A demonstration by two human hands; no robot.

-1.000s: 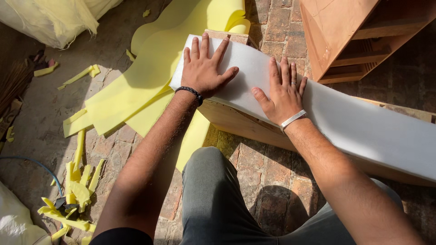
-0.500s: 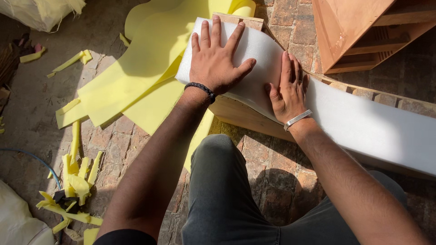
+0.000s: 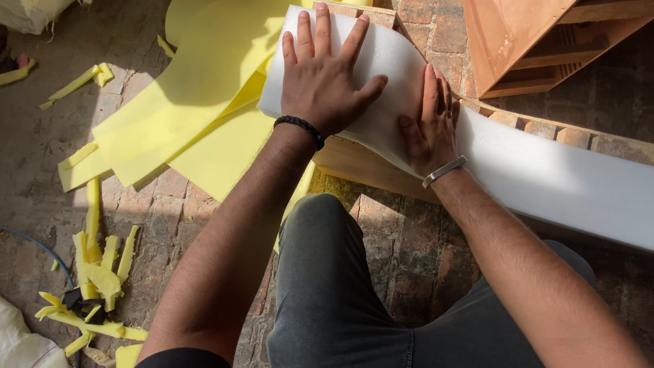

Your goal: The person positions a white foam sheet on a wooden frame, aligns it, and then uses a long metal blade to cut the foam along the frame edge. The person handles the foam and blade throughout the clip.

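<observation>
A long white foam sheet (image 3: 545, 177) lies draped over a wooden frame (image 3: 361, 160) on the brick floor. My left hand (image 3: 327, 75), with a black bracelet at the wrist, lies flat with fingers spread on the sheet's left end. My right hand (image 3: 432, 126), with a silver bracelet, presses the foam with fingers together just right of it, near the frame's front edge. Neither hand holds anything. Large yellow foam sheets (image 3: 204, 102) lie under and left of the frame.
Yellow foam offcuts (image 3: 95, 272) are scattered on the brick floor at the lower left. A wooden crate-like piece (image 3: 531, 41) stands at the upper right. My knee in grey trousers (image 3: 327, 286) is below the frame. A white bag (image 3: 20, 347) shows at the bottom left corner.
Both hands have slid toward each other on the white foam; the right hand's fingers have closed together and turned more upright. The view has shifted closer.
</observation>
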